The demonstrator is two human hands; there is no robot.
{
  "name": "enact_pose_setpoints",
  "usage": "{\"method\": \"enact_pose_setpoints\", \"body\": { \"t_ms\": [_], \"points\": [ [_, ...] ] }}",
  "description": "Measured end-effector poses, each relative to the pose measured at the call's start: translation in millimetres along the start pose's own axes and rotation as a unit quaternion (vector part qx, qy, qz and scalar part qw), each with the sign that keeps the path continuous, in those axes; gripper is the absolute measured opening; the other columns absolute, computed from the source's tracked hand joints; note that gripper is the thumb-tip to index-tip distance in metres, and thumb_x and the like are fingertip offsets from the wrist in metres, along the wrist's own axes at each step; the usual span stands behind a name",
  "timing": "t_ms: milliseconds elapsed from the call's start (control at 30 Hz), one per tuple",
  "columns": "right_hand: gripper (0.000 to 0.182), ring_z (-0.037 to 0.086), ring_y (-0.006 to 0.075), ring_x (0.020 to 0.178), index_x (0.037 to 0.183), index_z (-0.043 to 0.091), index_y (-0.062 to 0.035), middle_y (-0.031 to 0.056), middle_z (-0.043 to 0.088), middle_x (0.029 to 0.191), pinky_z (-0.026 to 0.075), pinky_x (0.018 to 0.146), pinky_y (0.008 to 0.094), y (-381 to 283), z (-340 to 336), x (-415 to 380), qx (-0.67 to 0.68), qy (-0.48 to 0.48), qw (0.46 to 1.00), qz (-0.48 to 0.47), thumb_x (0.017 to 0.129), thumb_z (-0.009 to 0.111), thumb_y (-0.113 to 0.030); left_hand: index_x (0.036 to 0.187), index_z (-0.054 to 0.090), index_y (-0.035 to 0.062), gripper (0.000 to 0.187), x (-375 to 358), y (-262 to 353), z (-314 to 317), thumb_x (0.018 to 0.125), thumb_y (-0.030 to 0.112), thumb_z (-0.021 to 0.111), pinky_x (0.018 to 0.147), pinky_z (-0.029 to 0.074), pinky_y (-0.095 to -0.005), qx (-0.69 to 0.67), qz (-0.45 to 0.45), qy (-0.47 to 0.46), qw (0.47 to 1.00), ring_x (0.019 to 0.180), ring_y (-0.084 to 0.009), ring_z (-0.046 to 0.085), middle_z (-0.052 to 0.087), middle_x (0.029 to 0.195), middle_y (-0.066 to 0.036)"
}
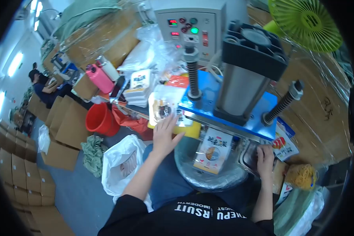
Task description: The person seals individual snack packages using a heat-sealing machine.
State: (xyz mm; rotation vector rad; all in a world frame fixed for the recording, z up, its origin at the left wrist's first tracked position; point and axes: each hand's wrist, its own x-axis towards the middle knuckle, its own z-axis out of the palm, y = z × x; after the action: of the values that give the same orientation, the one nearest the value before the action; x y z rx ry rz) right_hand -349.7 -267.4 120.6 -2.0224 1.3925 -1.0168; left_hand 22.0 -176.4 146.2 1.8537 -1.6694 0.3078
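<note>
My left hand is stretched out with its fingers spread, its tips at the lower edge of a clear-fronted pouch with dark contents. Under the press, a printed white packet with a food picture lies tilted toward me. To its right is a shiny metal tray, and my right hand has its fingers bent over the tray's right edge. Above the packet stands the press, with a blue plate, a grey cylinder and two spring posts. A plastic-wrapped round surface sits below the packet.
A stack of white printed packs, a pink bottle and a red bucket are at left. A white bag stands beside my legs. Behind are a control box and a green fan. Another person sits far left.
</note>
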Motion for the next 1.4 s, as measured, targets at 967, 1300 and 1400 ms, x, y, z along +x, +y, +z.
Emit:
{"method": "enact_pose_setpoints", "body": {
  "t_ms": [967, 1300, 1400],
  "points": [
    [0.044, 0.056, 0.0078, 0.078, 0.129, 0.048, -0.0028, 0.0083, 0.064, 0.091, 0.046, 0.068, 0.0233, -91, 18, -8, 0.203, -0.173, 0.961, 0.069, 0.087, 0.060, -0.008, 0.095, 0.065, -0.0065, 0.015, -45, 89, 15, 0.083, 0.003, 0.064, 0.068, 0.052, -0.0262, -0.664, -0.395, -0.262, 0.579, 0.075, -0.0123, 0.064, 0.068, 0.088, -0.010],
    [0.024, 0.055, 0.0390, 0.101, 0.103, 0.059, -0.0018, 0.0186, 0.052, 0.120, 0.048, 0.079, 0.0458, -10, 28, 23, -0.144, -0.074, 0.986, -0.042, 0.080, 0.061, -0.008, 0.096, 0.064, -0.0060, 0.015, -15, 69, 67, 0.084, 0.003, 0.063, 0.072, 0.054, -0.0302, -0.680, -0.434, -0.207, 0.554, 0.081, -0.0186, 0.066, 0.067, 0.093, -0.012],
    [0.028, 0.056, 0.0394, 0.100, 0.108, 0.058, -0.0023, 0.0176, 0.051, 0.122, 0.049, 0.080, 0.0457, -23, 26, 25, -0.128, -0.049, 0.990, -0.020, 0.080, 0.058, -0.006, 0.096, 0.065, -0.0040, 0.015, -11, 67, 61, 0.084, 0.005, 0.063, 0.069, 0.052, -0.0281, -0.677, -0.436, -0.199, 0.559, 0.076, -0.0146, 0.064, 0.067, 0.090, -0.011]
  ]
}}
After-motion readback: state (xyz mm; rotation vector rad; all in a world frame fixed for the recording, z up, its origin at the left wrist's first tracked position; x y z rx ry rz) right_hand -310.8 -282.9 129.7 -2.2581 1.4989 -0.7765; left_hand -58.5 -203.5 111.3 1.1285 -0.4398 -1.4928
